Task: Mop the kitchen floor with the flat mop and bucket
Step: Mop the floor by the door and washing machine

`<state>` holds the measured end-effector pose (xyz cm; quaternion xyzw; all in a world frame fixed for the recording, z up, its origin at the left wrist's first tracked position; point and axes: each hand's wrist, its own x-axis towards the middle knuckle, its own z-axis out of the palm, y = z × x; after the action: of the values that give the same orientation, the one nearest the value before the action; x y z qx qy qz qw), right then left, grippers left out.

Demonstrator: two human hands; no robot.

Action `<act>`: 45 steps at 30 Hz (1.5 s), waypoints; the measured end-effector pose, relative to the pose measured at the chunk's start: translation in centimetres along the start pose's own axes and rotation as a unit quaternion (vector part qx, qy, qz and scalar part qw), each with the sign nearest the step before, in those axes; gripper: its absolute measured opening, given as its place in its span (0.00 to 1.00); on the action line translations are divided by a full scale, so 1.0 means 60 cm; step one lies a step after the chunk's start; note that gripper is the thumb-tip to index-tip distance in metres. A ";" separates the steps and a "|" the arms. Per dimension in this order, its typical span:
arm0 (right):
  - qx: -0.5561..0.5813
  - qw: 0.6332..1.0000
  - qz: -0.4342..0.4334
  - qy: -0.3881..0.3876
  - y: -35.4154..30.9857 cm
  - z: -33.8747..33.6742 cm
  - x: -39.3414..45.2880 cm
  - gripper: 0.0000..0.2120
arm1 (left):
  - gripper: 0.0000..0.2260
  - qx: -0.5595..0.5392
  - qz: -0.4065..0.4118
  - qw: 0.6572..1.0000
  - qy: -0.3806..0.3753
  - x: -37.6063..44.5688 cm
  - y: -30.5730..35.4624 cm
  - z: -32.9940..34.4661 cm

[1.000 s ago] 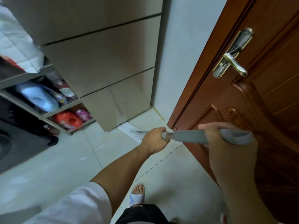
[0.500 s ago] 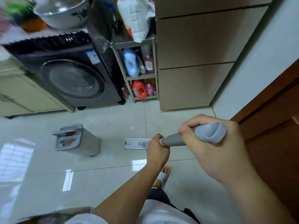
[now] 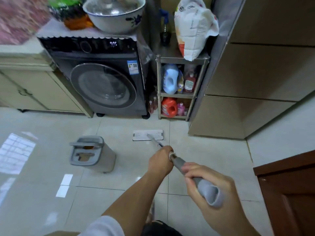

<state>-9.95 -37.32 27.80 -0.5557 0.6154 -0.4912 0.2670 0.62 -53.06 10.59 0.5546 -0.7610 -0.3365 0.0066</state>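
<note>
Grey mop handle (image 3: 190, 172) gripped in both hands. Left hand (image 3: 161, 160) wrapped round the pole lower down, fingers fully curled, knuckles up. Right hand (image 3: 209, 188) closed round the thick grey grip near its open upper end, fingers (image 3: 190, 169) curled over the top of it. Pole slanting away and down from the left hand to the flat mop head (image 3: 148, 135), lying flat on the pale tiled floor (image 3: 42, 193) just beyond the left fingers, long side running crosswise.

Grey mop bucket (image 3: 92, 154) standing upright on the floor to the left of the left hand, apart from the mop head, two slots showing in its top. Dark front-loading washing machine (image 3: 100, 79) well beyond the fingers, against the far wall, with a scalloped cloth on top and a lidded white bowl (image 3: 114, 12) sitting on that. Metal shelf rack (image 3: 180, 94) just right of the machine, straight ahead past the mop head: pale blue and red bottles on the middle shelf, a red jug (image 3: 168, 107) and a pink bottle on the lowest, a white plastic bag (image 3: 194, 26) on top. Beige cabinet (image 3: 252, 82) to the right of the rack. Brown wooden door (image 3: 293, 193) close on the right of the right hand. Cream cupboard (image 3: 34, 89) left of the washing machine. White sleeve (image 3: 104, 226) at the lower edge.
</note>
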 end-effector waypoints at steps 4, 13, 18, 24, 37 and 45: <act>0.027 0.999 0.042 0.019 0.046 0.142 0.090 0.07 | 0.14 0.078 -0.022 0.994 -0.070 0.144 -0.100 -0.100; 0.026 0.997 0.053 0.048 0.014 0.137 0.241 0.09 | 0.08 -0.037 0.016 0.999 -0.026 0.215 -0.098 -0.165; 0.003 0.999 0.010 -0.049 -0.031 0.134 0.216 0.05 | 0.08 -0.008 0.025 0.999 -0.021 0.144 -0.155 -0.176; -0.021 0.988 -0.015 -0.153 -0.066 0.045 0.148 0.05 | 0.12 0.034 0.023 0.998 -0.036 0.023 -0.103 -0.142; 0.065 0.954 -0.069 -0.284 -0.080 -0.253 0.018 0.08 | 0.12 -0.146 -0.161 0.961 0.170 -0.317 0.172 0.149; 0.191 0.937 -0.031 -0.292 -0.079 -0.153 -0.039 0.06 | 0.12 -0.240 -0.250 0.918 0.190 -0.404 0.096 0.175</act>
<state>-15.39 -31.80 35.00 -0.6323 0.3874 -0.4232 0.5206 1.08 -26.25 14.26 0.7623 -0.4779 -0.3881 0.1997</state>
